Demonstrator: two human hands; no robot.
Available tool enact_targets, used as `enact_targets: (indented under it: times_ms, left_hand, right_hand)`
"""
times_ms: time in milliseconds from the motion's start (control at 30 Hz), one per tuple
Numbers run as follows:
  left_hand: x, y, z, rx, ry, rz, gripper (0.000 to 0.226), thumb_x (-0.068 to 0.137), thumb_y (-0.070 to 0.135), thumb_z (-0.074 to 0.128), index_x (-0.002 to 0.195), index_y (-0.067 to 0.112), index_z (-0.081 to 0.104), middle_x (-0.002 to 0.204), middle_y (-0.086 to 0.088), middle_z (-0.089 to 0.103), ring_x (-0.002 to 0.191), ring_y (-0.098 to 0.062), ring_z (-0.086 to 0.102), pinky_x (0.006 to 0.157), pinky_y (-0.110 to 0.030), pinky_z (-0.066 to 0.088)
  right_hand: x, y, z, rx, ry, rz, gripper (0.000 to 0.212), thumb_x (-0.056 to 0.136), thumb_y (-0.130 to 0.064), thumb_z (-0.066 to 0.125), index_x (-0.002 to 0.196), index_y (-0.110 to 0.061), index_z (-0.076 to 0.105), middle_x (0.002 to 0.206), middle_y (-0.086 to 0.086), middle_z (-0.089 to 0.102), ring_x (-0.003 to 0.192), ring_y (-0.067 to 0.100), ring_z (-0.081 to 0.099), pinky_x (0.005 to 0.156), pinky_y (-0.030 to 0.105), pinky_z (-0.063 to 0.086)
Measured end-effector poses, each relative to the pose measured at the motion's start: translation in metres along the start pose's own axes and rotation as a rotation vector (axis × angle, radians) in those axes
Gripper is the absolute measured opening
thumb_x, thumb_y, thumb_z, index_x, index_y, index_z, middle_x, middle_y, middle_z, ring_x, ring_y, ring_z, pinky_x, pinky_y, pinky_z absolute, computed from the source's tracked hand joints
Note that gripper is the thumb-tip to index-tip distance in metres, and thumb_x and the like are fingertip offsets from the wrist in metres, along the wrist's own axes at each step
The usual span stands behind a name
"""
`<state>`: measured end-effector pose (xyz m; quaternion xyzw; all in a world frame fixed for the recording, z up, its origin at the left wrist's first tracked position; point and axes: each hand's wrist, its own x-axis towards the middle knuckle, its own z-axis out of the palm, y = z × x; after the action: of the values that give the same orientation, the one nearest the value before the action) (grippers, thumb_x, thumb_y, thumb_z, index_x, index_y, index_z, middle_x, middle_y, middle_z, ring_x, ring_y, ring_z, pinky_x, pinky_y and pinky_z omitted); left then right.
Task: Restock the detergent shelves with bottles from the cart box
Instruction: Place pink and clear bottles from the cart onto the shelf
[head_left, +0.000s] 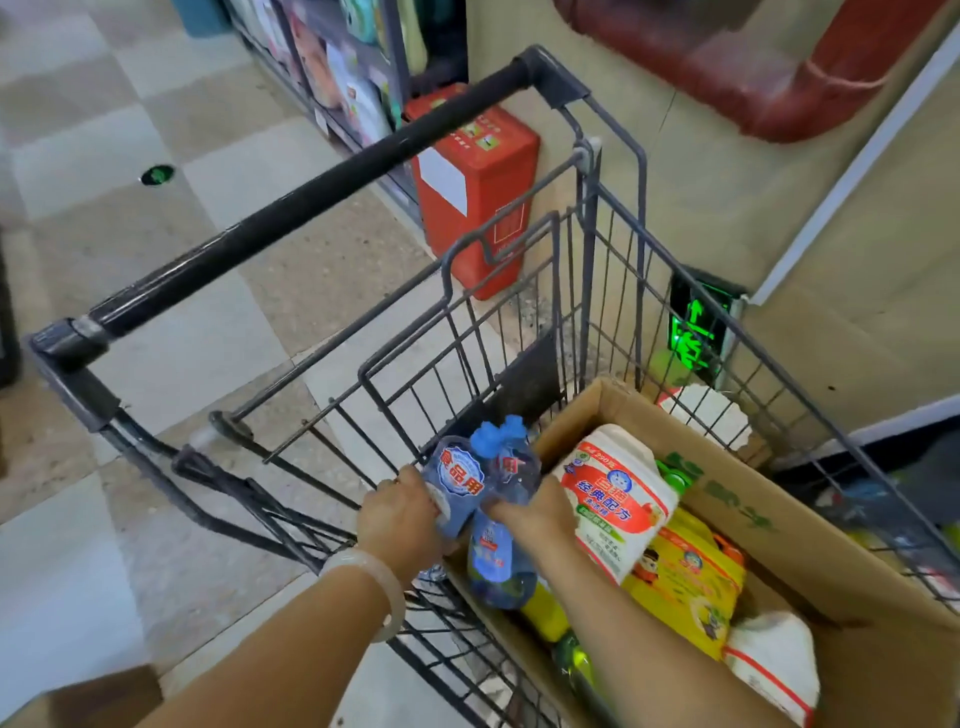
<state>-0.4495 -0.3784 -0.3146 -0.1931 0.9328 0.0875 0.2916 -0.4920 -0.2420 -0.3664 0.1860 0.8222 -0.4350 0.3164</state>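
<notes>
A cardboard box sits in a wire shopping cart. My left hand grips a clear blue-capped detergent bottle with a red and blue label, at the box's near left corner. My right hand grips a second blue-capped bottle right beside the first. A third blue bottle lies in the box below them. Inside the box also lie a white bottle with a red label, yellow packs and another white bottle.
The cart's black handle runs across the upper left. A red box stands on the floor against a beige wall. Shelves with goods line the top. A green lit sign glows low on the wall.
</notes>
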Motion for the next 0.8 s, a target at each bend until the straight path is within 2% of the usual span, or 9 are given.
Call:
enact_targets:
  times_ms: [167,267,333,400,467,567,633,700,800]
  left_hand:
    - [0.005,-0.001,0.001,-0.051,-0.049,0.074,0.089,0.065,0.042,0.081,0.130,0.012,0.028,0.119,-0.006,0.054,0.110,-0.024,0.054,0.087,-0.031,0.049]
    - [0.008,-0.004,-0.009,0.063,-0.043,0.132,0.103,0.057,0.059,0.078,0.138,0.021,0.027,0.123,-0.005,0.055,0.116,-0.027,0.047,0.094,-0.036,0.047]
    - [0.010,-0.004,-0.020,0.035,-0.051,0.148,0.105,0.045,0.071,0.076,0.132,0.025,0.039,0.120,-0.003,0.058,0.113,-0.025,0.050,0.095,-0.037,0.047]
    - [0.009,-0.002,-0.027,-0.225,-0.078,0.182,0.105,0.030,0.074,0.075,0.121,0.026,0.052,0.110,0.001,0.066,0.103,-0.020,0.060,0.087,-0.037,0.053]
    - [0.001,0.006,-0.032,-0.569,-0.122,0.239,0.092,0.028,0.060,0.087,0.109,0.027,0.060,0.095,0.005,0.072,0.086,-0.013,0.068,0.070,-0.033,0.058]
    - [-0.025,0.039,-0.052,-0.842,-0.143,0.377,0.043,0.056,0.014,0.091,0.090,0.024,0.067,0.073,0.010,0.074,0.066,-0.003,0.067,0.059,-0.023,0.057]
    - [-0.044,0.067,-0.070,-0.928,-0.197,0.457,0.028,0.069,0.005,0.082,0.089,0.018,0.068,0.070,0.008,0.073,0.065,-0.005,0.066,0.064,-0.026,0.058]
    - [-0.067,0.094,-0.085,-0.969,-0.239,0.515,0.026,0.068,0.015,0.083,0.090,0.016,0.069,0.073,0.005,0.074,0.064,-0.007,0.068,0.062,-0.027,0.056]
    - [-0.117,0.138,-0.097,-0.988,-0.293,0.656,0.018,0.080,0.004,0.071,0.082,0.021,0.066,0.065,0.010,0.072,0.058,-0.003,0.066,0.053,-0.018,0.054]
  right_hand:
    - [-0.005,0.013,-0.007,0.109,-0.029,-0.069,0.045,0.076,-0.021,0.074,0.113,-0.017,0.049,0.112,0.008,0.062,0.104,0.028,0.059,0.092,0.042,0.050]
    - [-0.014,0.015,-0.012,0.307,-0.012,-0.059,0.060,0.063,-0.030,0.079,0.116,-0.020,0.052,0.114,0.007,0.065,0.100,0.025,0.063,0.091,0.045,0.052]
    - [-0.022,0.017,-0.019,0.481,0.008,-0.062,0.064,0.059,-0.028,0.083,0.116,-0.017,0.057,0.112,0.006,0.068,0.097,0.021,0.066,0.088,0.043,0.054]
    - [-0.031,0.014,-0.034,0.574,0.010,-0.095,0.053,0.069,-0.016,0.082,0.116,-0.014,0.057,0.105,0.001,0.069,0.090,0.015,0.066,0.077,0.032,0.055]
    - [-0.044,0.006,-0.058,0.607,0.005,-0.163,0.048,0.074,-0.011,0.079,0.116,-0.014,0.055,0.101,-0.004,0.067,0.086,0.008,0.065,0.066,0.020,0.051]
    - [-0.062,-0.004,-0.106,0.613,0.056,-0.291,0.046,0.075,-0.008,0.078,0.116,-0.010,0.058,0.105,0.004,0.069,0.078,0.003,0.067,0.063,0.016,0.053]
    - [-0.080,-0.006,-0.142,0.607,0.088,-0.349,0.040,0.074,-0.010,0.079,0.110,-0.010,0.062,0.104,0.007,0.070,0.081,0.009,0.069,0.075,0.029,0.058]
    - [-0.105,-0.004,-0.178,0.659,0.127,-0.375,0.035,0.073,-0.012,0.079,0.104,-0.010,0.064,0.105,0.011,0.071,0.094,0.026,0.068,0.090,0.047,0.053]
    - [-0.154,0.015,-0.227,0.787,0.191,-0.411,0.015,0.079,-0.006,0.071,0.089,-0.015,0.064,0.094,0.010,0.070,0.086,0.028,0.066,0.090,0.048,0.053]
